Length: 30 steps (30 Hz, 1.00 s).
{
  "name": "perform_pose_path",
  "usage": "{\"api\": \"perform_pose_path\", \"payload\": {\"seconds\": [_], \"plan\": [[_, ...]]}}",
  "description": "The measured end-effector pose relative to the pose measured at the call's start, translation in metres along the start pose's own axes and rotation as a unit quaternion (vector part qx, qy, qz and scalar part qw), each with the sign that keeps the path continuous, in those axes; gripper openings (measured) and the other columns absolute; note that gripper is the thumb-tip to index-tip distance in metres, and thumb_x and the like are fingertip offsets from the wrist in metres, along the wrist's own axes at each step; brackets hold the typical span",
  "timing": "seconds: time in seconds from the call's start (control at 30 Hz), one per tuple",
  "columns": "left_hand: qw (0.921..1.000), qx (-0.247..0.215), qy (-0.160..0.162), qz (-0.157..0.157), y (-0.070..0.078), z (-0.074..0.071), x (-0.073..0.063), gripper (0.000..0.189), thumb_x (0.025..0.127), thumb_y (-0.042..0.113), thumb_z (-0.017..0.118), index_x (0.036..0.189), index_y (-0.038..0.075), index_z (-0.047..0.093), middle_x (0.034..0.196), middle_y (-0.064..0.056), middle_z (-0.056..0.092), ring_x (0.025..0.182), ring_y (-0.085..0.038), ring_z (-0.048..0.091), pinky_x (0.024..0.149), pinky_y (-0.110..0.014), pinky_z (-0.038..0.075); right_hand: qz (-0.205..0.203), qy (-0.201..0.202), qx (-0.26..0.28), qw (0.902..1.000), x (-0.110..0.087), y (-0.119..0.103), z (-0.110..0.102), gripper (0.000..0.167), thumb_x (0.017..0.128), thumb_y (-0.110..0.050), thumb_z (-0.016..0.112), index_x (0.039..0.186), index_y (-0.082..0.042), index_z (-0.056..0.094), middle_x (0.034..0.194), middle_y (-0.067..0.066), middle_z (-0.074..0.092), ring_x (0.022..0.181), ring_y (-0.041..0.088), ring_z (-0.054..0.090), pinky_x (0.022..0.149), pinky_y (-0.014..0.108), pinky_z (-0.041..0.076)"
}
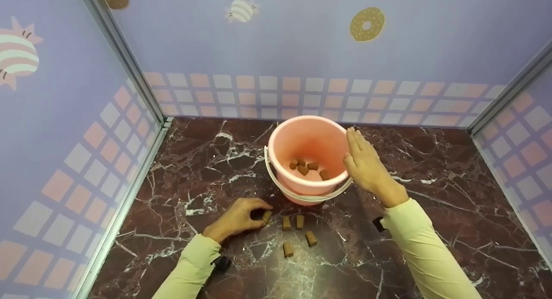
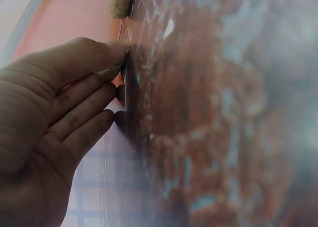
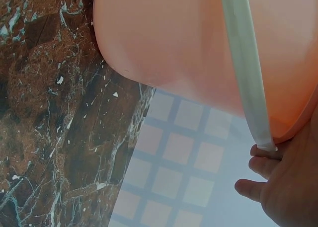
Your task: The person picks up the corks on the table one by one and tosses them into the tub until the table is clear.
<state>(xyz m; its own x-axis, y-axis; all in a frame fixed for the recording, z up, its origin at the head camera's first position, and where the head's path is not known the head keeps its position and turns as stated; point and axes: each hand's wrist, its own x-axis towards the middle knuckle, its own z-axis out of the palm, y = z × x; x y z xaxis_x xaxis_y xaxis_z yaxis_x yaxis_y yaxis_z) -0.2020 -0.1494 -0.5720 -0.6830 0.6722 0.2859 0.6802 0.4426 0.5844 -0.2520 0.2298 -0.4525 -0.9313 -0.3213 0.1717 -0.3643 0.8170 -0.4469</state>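
Observation:
My left hand (image 1: 236,218) pinches a small cork stopper (image 1: 267,216) between thumb and forefinger, low over the table. In the left wrist view only part of that cork shows beneath the thumb, with the other fingers extended. A pink bucket (image 1: 312,139) stands upright, with several corks (image 1: 303,169) lying on its bottom. Against the bucket's right rim rests my right hand (image 1: 366,166), its fingers fairly straight. The white bail handle (image 3: 246,63) hangs down along the bucket's near side. Several more corks (image 1: 300,221) lie on the table in front of the bucket, right of my left hand.
The table (image 1: 207,161) has a dark red marbled top with white veins. Patterned panels (image 1: 280,48) enclose it at the back, left and right, with metal posts (image 1: 125,53) at the corners. The bucket stands near the back panel.

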Motion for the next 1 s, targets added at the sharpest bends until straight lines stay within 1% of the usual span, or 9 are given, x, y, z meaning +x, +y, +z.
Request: {"api": "perform_pose_path", "payload": {"seconds": [0.17, 0.37, 0.6, 0.67, 0.83, 1.0], "plan": [[1.0000, 0.008, -0.003, -0.003, 0.0014, -0.0002, 0.0007, 0.039, 0.080, 0.001, 0.085, 0.118, -0.001, 0.077, 0.116, -0.012, 0.077, 0.108, -0.030, 0.073, 0.102, -0.042, 0.058, 0.005, -0.007, 0.005, 1.0000, -0.0003, -0.0001, -0.0003, 0.068, 0.109, -0.018, 0.037, 0.165, 0.008, 0.011, 0.174, 0.025, 0.009, 0.161, 0.041, 0.005, 0.130, 0.055, 0.003], [1.0000, 0.003, 0.005, -0.007, 0.0021, 0.0005, 0.0012, 0.038, 0.080, 0.001, 0.086, 0.117, -0.001, 0.077, 0.115, -0.012, 0.078, 0.107, -0.030, 0.074, 0.101, -0.042, 0.058, 0.001, -0.001, 0.007, 1.0000, -0.0006, 0.0000, -0.0003, 0.067, 0.109, -0.017, 0.038, 0.165, 0.009, 0.012, 0.174, 0.026, 0.011, 0.161, 0.043, 0.006, 0.130, 0.057, 0.005], [0.9993, -0.012, 0.035, -0.002, -0.0001, 0.0019, -0.0010, 0.037, 0.080, 0.001, 0.087, 0.115, 0.000, 0.078, 0.112, -0.011, 0.078, 0.104, -0.029, 0.075, 0.098, -0.040, 0.060, -0.004, 0.005, 0.005, 1.0000, -0.0004, 0.0000, -0.0004, 0.067, 0.108, -0.016, 0.038, 0.165, 0.010, 0.013, 0.174, 0.026, 0.011, 0.161, 0.042, 0.007, 0.130, 0.056, 0.005], [0.9989, -0.017, 0.043, -0.005, -0.0004, 0.0023, -0.0018, 0.037, 0.079, 0.000, 0.087, 0.115, -0.001, 0.078, 0.112, -0.012, 0.078, 0.103, -0.029, 0.075, 0.098, -0.040, 0.060, -0.004, 0.006, 0.005, 1.0000, -0.0003, 0.0001, -0.0002, 0.067, 0.108, -0.015, 0.038, 0.165, 0.010, 0.013, 0.173, 0.026, 0.012, 0.161, 0.042, 0.008, 0.130, 0.056, 0.005], [0.9977, -0.026, 0.057, -0.026, 0.0018, 0.0029, -0.0039, 0.039, 0.079, -0.002, 0.087, 0.117, -0.002, 0.077, 0.114, -0.014, 0.078, 0.105, -0.031, 0.074, 0.099, -0.043, 0.059, -0.003, 0.003, 0.005, 1.0000, -0.0001, 0.0000, 0.0001, 0.066, 0.108, -0.015, 0.038, 0.165, 0.010, 0.013, 0.173, 0.026, 0.011, 0.161, 0.042, 0.007, 0.130, 0.056, 0.004], [0.9958, -0.037, 0.080, -0.024, 0.0034, 0.0024, -0.0042, 0.040, 0.079, -0.004, 0.086, 0.117, -0.002, 0.076, 0.113, -0.013, 0.077, 0.105, -0.031, 0.074, 0.099, -0.044, 0.059, -0.003, 0.004, 0.007, 1.0000, 0.0001, 0.0002, 0.0004, 0.067, 0.108, -0.015, 0.038, 0.165, 0.010, 0.013, 0.174, 0.026, 0.011, 0.161, 0.042, 0.007, 0.130, 0.055, 0.004]]}}
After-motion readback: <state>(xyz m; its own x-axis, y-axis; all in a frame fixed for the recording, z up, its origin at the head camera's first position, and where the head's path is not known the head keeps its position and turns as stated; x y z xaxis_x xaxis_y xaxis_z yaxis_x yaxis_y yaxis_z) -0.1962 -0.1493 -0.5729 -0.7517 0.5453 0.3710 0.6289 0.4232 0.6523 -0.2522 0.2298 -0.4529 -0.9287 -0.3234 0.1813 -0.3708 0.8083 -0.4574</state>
